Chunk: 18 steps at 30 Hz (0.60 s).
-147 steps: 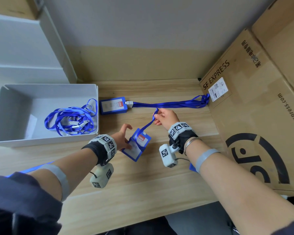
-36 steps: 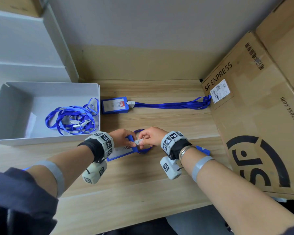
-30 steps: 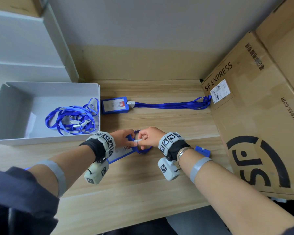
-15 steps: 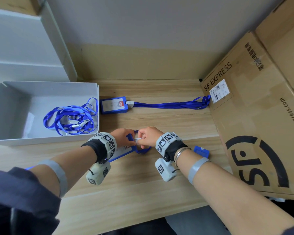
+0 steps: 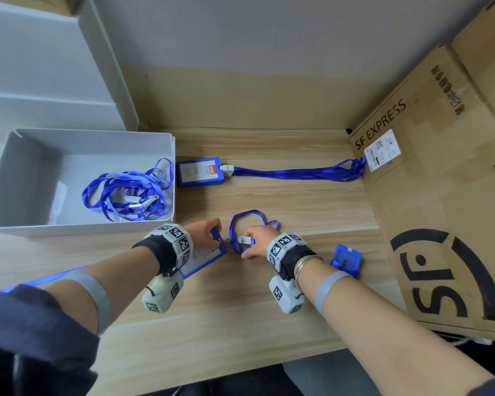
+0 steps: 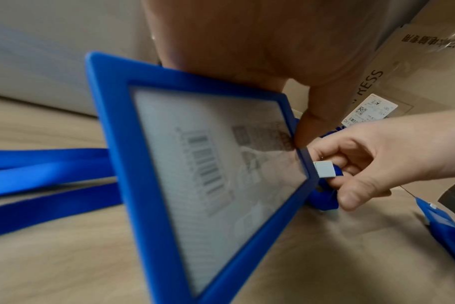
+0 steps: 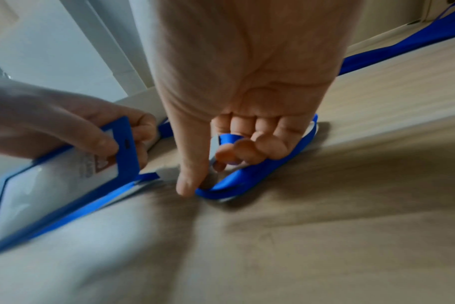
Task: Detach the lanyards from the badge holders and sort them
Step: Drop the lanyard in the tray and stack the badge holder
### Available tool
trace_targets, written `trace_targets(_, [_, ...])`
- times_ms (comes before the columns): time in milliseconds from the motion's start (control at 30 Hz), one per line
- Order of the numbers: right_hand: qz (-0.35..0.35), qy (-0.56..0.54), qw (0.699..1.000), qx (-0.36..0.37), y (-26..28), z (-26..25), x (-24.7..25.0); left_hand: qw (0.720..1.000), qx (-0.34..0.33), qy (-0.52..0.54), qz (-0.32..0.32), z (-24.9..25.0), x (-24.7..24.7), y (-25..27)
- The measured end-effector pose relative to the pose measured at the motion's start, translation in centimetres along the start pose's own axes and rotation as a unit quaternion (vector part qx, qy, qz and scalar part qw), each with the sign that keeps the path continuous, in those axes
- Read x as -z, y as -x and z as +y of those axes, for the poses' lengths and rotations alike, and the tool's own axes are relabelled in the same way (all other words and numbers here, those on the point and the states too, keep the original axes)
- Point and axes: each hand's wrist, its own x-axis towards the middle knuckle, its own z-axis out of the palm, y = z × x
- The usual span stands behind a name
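My left hand [image 5: 212, 234] pinches the top edge of a blue badge holder [image 5: 209, 257] whose lower end rests on the table. Its thumb lies on the clear face of the holder [image 6: 208, 164]. Just to the right, my right hand [image 5: 249, 244] pinches the white clip [image 5: 244, 240] of a blue lanyard [image 5: 247, 217], which loops behind the fingers. A small gap shows between clip and holder, and the holder's slot [image 7: 126, 142] looks empty. A second holder [image 5: 199, 171] lies further back with its lanyard [image 5: 292, 174] still clipped on.
A white bin [image 5: 69, 228] at the left holds loose blue lanyards [image 5: 129, 192]. A bare blue holder [image 5: 346, 260] lies by my right wrist. A large cardboard box [image 5: 440, 195] walls the right side. Blue straps [image 6: 39, 164] lie under my left arm.
My hands, which met at the clip, have drawn slightly apart. The right hand has moved right with the clip, and the lanyard loop now shows behind it.
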Motion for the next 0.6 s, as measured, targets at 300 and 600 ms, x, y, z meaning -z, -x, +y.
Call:
trace_targets(300, [0.049, 0.069, 0.996, -0.036, -1.0, -0.5, -1.2, 1.0, -0.003, -0.009, -0.014, -2.2, -0.5, 0.9])
trace_targets(600, [0.099, -0.014, 0.995, -0.028, 0.1, -1.4, 1.2, 1.0, 0.012, 0.004, -0.015, -3.7, 0.3, 2.0])
